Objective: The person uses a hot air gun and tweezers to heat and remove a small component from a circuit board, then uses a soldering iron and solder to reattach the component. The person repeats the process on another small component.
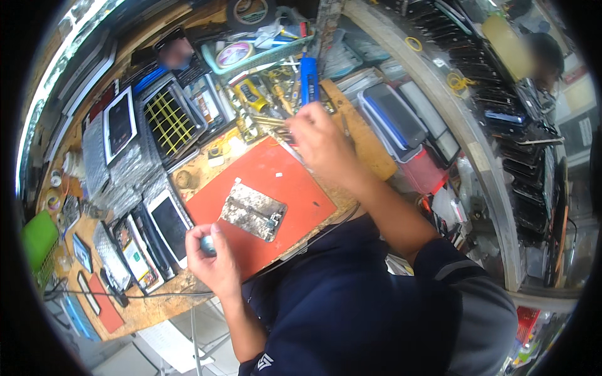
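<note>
A flat, worn plate [248, 210] with blotchy white and dark residue lies on the red-orange mat [295, 188]. Small parts sit near its right corner. My left hand [216, 263] is closed around a small pale-blue rounded object [207, 245], just above the mat's near left edge. My right hand [323, 144] is over the mat's far right edge, beside a row of small tools [276, 113]. Its fingers are bent together, and whether they hold anything cannot be made out. A blue-handled tool [309, 80] stands just beyond it.
Tablets and phone parts [166, 219] line the bench on the left, beside bubble-wrapped stacks [119, 169]. At the back is a green basket [263, 59] with tape rolls. Lidded plastic boxes [392, 116] stand to the right. A cable crosses the bench's near edge. Another person appears at far right.
</note>
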The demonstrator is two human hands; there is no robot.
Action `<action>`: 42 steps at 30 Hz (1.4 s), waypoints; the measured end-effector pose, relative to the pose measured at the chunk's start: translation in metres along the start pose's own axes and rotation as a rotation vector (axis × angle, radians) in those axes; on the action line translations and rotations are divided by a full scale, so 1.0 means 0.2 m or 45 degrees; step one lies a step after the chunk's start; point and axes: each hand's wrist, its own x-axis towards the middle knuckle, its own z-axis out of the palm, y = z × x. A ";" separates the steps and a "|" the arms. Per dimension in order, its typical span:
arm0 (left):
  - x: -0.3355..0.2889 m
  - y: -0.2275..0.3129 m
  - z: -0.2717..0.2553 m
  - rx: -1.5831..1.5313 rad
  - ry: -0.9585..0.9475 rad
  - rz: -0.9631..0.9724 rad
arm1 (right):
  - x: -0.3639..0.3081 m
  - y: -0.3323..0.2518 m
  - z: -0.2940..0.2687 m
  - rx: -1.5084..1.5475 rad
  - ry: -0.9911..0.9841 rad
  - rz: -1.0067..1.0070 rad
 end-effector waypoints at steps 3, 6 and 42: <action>0.00 0.04 0.03 0.090 -0.006 0.109 | 0.05 0.07 -0.02 0.268 0.178 0.194; 0.02 0.07 0.06 0.201 -0.017 0.227 | 0.07 0.11 -0.09 0.545 0.324 0.405; 0.07 0.14 0.12 0.198 0.007 0.379 | -0.04 -0.20 -0.21 0.249 -0.575 0.372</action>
